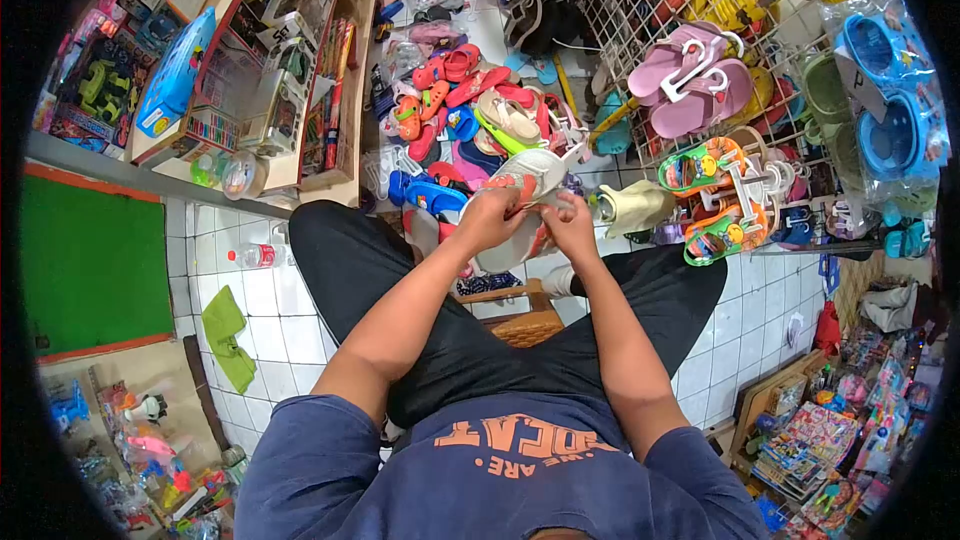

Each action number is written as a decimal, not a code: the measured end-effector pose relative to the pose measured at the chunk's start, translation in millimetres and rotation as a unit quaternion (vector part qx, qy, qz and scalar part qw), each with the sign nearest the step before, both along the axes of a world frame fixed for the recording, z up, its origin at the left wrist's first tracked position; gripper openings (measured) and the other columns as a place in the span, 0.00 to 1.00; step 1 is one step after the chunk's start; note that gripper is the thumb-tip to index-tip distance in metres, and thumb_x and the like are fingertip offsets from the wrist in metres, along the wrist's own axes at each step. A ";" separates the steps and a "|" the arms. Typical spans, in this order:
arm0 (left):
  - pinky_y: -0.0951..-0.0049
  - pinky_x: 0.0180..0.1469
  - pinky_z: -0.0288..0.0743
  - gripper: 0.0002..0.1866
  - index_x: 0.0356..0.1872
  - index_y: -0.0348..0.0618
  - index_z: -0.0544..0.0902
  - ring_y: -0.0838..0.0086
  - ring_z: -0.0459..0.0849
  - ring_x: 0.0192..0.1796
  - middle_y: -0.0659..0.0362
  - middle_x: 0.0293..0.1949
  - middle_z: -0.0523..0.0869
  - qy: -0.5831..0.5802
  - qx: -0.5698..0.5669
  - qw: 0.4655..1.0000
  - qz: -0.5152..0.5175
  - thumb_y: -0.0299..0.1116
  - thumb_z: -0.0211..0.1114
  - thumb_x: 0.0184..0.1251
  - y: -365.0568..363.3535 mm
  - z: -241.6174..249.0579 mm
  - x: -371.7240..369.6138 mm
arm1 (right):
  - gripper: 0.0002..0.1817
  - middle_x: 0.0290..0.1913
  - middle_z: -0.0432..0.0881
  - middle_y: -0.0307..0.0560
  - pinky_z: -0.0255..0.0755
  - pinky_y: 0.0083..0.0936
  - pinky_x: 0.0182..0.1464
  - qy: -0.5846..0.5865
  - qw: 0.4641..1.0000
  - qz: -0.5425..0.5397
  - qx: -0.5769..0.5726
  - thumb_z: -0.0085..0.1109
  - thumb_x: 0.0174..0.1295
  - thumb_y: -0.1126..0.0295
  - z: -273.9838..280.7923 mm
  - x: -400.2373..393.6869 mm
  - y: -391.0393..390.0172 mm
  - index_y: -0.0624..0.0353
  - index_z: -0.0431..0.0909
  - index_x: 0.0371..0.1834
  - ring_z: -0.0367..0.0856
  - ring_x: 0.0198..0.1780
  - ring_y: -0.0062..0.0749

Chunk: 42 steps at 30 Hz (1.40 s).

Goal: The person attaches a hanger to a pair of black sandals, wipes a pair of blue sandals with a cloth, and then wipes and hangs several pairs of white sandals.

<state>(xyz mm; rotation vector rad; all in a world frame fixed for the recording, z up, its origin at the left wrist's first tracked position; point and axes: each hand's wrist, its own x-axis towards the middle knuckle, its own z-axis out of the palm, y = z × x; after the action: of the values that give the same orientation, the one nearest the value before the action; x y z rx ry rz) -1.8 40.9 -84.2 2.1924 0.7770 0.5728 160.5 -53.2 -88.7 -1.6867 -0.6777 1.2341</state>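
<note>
In front of my knees I hold a pair of pale grey sandals (pixel 540 172) with orange-patterned straps. My left hand (pixel 488 221) is closed on the sandals near the straps, its thumb over the top. My right hand (pixel 569 227) pinches at the sandals' right edge; what exactly lies between its fingertips is too small to make out. The second sandal of the pair (pixel 503 252) hangs lower, partly hidden behind my hands. Just beyond them lies a heap of footwear, with a blue clog (pixel 434 197) close to my left hand.
A wire rack (pixel 640 0) at the right carries pink sandals (pixel 690 80), orange-green sandals (pixel 715 195) and blue clogs (pixel 890 130). Shelves of boxed toys (pixel 300 90) stand left. A bottle (pixel 255 256) and a green bag (pixel 228 335) lie on the tiled floor.
</note>
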 end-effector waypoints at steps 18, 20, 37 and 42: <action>0.54 0.37 0.72 0.11 0.30 0.38 0.76 0.49 0.81 0.37 0.47 0.29 0.81 0.018 -0.005 1.000 -0.024 0.32 0.68 0.52 2.3 2.0 8.4 | 0.31 0.26 0.80 0.40 0.67 0.17 0.17 -0.031 0.994 -0.022 0.100 0.63 0.61 0.76 -1.0 11.3 -9.8 0.61 0.61 0.67 0.78 0.18 0.20; 0.58 0.33 0.71 0.09 0.35 0.40 0.81 0.53 0.80 0.31 0.49 0.27 0.81 0.026 0.027 0.998 -0.042 0.29 0.67 0.52 2.9 1.7 7.7 | 0.33 0.25 0.80 0.39 0.67 0.17 0.16 -0.021 0.994 -0.019 0.107 0.62 0.61 0.75 4.2 14.0 -11.1 0.60 0.59 0.69 0.77 0.17 0.21; 0.54 0.33 0.72 0.10 0.23 0.38 0.76 0.50 0.81 0.31 0.46 0.24 0.79 -0.052 0.052 0.993 0.097 0.32 0.66 0.51 -27.1 30.0 26.7 | 0.18 0.17 0.80 0.47 0.73 0.31 0.25 -0.175 0.984 -0.004 0.047 0.62 0.61 0.56 46.3 -22.7 -34.1 0.62 0.84 0.37 0.80 0.17 0.30; 0.55 0.31 0.70 0.08 0.26 0.35 0.77 0.48 0.80 0.29 0.44 0.25 0.79 -0.143 0.086 0.985 0.035 0.31 0.64 0.53 -45.5 30.4 36.3 | 0.21 0.13 0.75 0.39 0.60 0.23 0.15 -0.160 0.981 -0.061 0.092 0.59 0.66 0.55 42.7 -26.0 -34.3 0.63 0.82 0.26 0.69 0.11 0.20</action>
<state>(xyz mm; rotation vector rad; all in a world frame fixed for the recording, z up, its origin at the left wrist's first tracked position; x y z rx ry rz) 34.6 -4.6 -53.8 2.1763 0.6739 0.9989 134.5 -87.5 -46.0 -1.7574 -0.8390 0.7957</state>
